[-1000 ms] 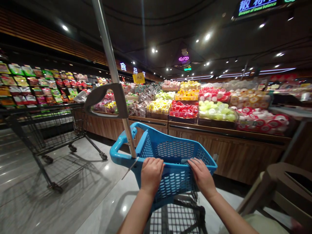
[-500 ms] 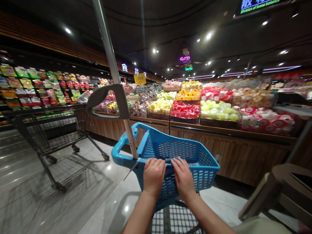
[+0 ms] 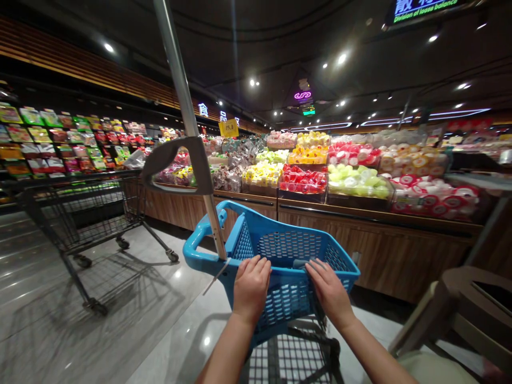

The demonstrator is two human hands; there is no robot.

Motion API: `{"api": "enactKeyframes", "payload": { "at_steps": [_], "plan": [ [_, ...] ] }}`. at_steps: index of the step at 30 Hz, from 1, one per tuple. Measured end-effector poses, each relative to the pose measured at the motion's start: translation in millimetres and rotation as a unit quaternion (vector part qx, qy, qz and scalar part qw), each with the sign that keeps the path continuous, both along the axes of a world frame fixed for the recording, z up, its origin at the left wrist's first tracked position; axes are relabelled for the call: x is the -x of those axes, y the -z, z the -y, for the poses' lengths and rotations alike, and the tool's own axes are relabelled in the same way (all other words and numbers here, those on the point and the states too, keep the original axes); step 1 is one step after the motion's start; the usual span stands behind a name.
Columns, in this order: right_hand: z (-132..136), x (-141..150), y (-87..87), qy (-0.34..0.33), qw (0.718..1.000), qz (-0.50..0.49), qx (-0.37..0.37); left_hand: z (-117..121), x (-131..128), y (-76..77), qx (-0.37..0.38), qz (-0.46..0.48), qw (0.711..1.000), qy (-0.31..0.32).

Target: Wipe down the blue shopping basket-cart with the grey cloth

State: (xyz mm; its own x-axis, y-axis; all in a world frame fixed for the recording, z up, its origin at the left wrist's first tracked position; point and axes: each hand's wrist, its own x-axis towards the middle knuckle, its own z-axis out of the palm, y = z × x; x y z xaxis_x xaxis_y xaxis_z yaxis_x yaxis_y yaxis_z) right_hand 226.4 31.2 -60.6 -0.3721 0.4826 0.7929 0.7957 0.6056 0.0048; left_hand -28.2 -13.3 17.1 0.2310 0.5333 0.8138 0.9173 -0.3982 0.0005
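Far left, we note a black wire cart [image 3: 80, 226]. Centre, a blue basket [image 3: 288, 242] stands before a wood-fronted bench [image 3: 400, 248]. Our left grip [image 3: 251, 290] curls over its near rim, clasping it. Beside, a grey cloth-like piece [image 3: 300, 263] touches our right grip [image 3: 331, 293]; whether pinched, we cannot tell. Far right: stool [image 3: 458, 288].

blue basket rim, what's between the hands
In the head view, bare blue rim runs from the left hand to what looks like grey cloth at the right hand.
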Motion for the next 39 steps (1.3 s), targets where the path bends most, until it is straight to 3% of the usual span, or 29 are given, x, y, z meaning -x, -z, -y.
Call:
{"api": "enactKeyframes", "payload": {
  "at_steps": [4,8,17,21,31,35,39],
  "plan": [
    [0.6,5.3,1.4,0.013,0.999,-0.05,0.009,-0.4,-2.1,1.9,-0.001,0.003,1.0,0.001],
    [6.7,30.7,-1.7,0.024,0.993,-0.113,0.011,-0.9,-2.9,2.5,0.003,0.004,1.0,0.001],
    [20.2,100.2,-21.3,-0.028,0.994,-0.102,0.019,0.9,0.5,0.2,0.014,0.002,1.0,-0.003],
    [16.7,89.0,-23.1,-0.041,0.998,-0.048,0.01,0.6,2.7,-0.5,0.01,0.0,1.0,0.003],
    [1.6,7.9,-2.3,0.003,1.0,-0.023,0.015,0.6,0.5,0.1,0.009,-0.009,1.0,0.004],
    [0.4,9.7,-2.4,0.015,0.998,-0.064,0.02,1.9,-5.4,0.9,0.016,-0.001,1.0,0.001],
    [5.8,34.0,-5.9,0.015,0.995,-0.093,0.018,1.5,-9.2,2.6,0.017,0.007,1.0,-0.002]
  ]
}}
